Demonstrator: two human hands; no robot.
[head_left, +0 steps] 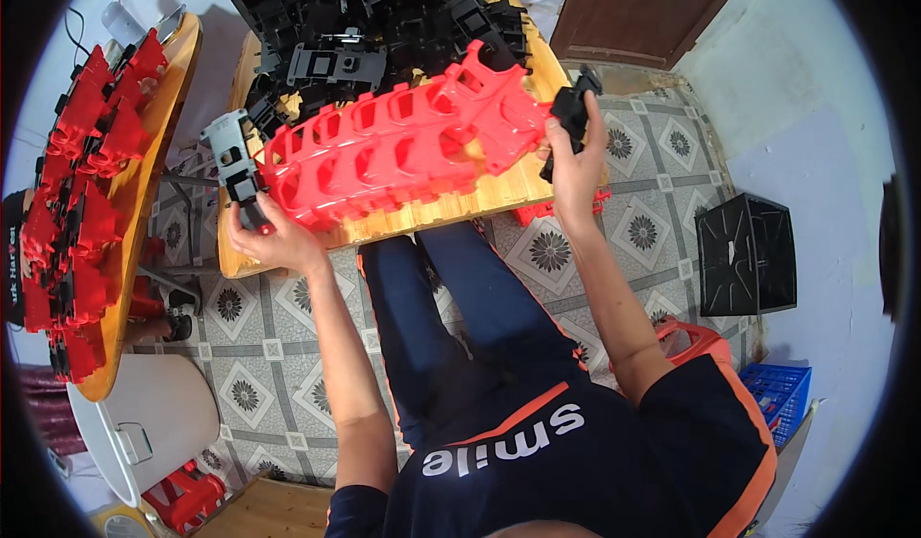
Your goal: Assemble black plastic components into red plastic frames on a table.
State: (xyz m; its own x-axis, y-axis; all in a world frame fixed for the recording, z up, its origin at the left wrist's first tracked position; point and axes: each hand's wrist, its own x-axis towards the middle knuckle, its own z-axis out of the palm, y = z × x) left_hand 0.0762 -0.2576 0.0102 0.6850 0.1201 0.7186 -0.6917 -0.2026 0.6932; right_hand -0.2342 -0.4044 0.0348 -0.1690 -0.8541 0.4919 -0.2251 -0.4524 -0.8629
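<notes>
A long red plastic frame (pixel 384 159) with rows of openings lies slantwise across the near part of the wooden table (pixel 422 220). By its left end, my left hand (pixel 276 238) is closed on the lower end of a grey-and-black plastic part (pixel 231 154). My right hand (pixel 578 162) grips a black plastic part (pixel 570 116) at the frame's right end, thumb on its near side. Whether either part is joined to the red frame cannot be made out. Behind the frame sits a loose grey plastic part (pixel 338 64).
A heap of black plastic parts (pixel 422 35) covers the table's far side. To the left, a second wooden table (pixel 158 145) carries rows of red-and-black pieces (pixel 96 154). A white tub (pixel 158 423) stands lower left. Right are a black crate (pixel 746 255) and a blue basket (pixel 782 396).
</notes>
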